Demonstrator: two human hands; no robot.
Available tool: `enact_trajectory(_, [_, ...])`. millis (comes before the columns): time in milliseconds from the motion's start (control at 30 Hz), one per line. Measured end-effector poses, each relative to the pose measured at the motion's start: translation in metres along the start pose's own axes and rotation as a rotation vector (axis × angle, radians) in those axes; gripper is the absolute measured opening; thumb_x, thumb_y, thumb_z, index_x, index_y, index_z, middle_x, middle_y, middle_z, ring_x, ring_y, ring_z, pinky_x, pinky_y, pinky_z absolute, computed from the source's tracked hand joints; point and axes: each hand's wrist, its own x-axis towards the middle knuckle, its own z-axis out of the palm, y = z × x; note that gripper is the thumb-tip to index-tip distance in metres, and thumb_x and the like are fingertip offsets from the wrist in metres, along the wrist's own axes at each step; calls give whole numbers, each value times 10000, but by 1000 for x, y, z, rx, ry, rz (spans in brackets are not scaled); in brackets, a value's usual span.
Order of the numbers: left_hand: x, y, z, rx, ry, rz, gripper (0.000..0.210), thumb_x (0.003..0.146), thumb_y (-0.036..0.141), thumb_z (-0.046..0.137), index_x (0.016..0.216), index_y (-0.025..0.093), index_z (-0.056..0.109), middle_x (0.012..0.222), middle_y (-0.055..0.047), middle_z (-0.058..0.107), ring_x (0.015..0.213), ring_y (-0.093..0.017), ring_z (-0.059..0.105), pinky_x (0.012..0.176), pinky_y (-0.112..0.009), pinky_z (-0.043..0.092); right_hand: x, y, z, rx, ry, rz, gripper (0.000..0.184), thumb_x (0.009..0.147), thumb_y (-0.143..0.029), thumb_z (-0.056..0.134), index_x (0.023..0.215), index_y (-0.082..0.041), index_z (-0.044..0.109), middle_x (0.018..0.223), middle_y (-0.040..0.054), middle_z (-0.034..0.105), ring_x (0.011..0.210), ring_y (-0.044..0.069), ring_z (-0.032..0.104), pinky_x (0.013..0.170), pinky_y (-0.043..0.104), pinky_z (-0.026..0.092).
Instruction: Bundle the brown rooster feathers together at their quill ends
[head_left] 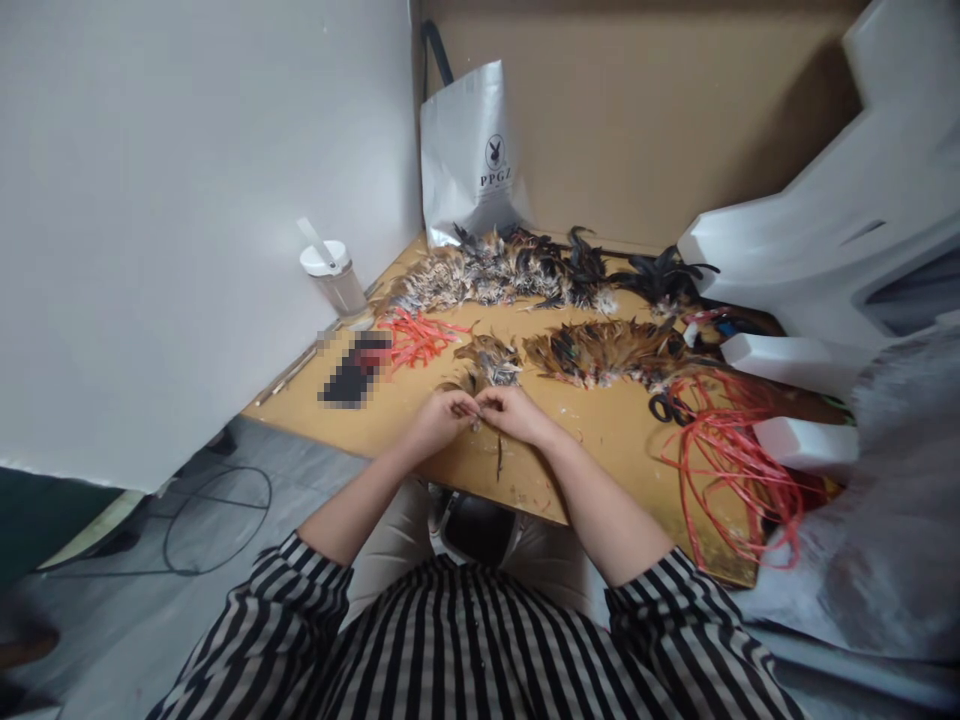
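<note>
My left hand (439, 420) and my right hand (514, 412) meet over the front of the table, fingertips pinched close together. Between them is a small tuft of brown feathers (468, 383), its tips poking up past my left fingers; which hand bears more of it is hard to see. Just beyond lies a little pile of brown and grey feathers (491, 358). One thin dark feather (500, 456) lies below my right hand. Further right stretches a row of brown-gold feather bunches (607, 352).
Darker feather bunches (517, 268) line the back of the table (420, 465). Red plastic strips (420, 338) lie left, with more strips (739, 460) at right beside black-handled scissors (664, 407). A lidded cup (335, 280), a silver bag (469, 150) and white foam pieces (806, 443) stand around.
</note>
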Motion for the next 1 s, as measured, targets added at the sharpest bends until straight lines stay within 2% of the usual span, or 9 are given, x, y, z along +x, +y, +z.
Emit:
enact_trajectory(167, [-5,2,1,258,48,139,146,743,157,514,826,187,630,769,-41,630,717,-136,561,701,-253,425,2,3,3,-103,36,37,161,701,-156,532,754,-151,684,685,20,645,625,111,533,599,207,370])
enact_trajectory(300, [-9,2,3,366,44,196,186,795,171,463,891,200,620,848,-57,624,806,-151,554,773,-275,407,3,5,4,-95,47,70,149,711,-199,556,749,-158,695,684,24,656,618,116,545,597,211,382])
enact_trajectory(467, [-10,-2,3,487,59,259,214,834,207,417,940,186,602,861,-71,604,833,-159,552,766,-272,410,4,8,5,-77,51,61,149,713,-218,572,765,-166,702,712,29,672,644,131,569,605,221,394])
enact_trajectory(667, [-9,-3,1,529,72,321,204,842,219,417,906,166,603,851,-79,591,829,-160,542,766,-278,416,5,9,6,-75,39,45,149,710,-205,569,768,-166,701,724,29,676,653,129,572,623,222,394])
enact_trajectory(1000, [-11,-3,-1,579,75,306,216,854,265,405,818,162,592,817,-65,585,781,-144,536,732,-260,405,1,7,5,-121,61,8,120,681,-158,541,706,-153,658,657,5,628,575,92,505,580,197,366])
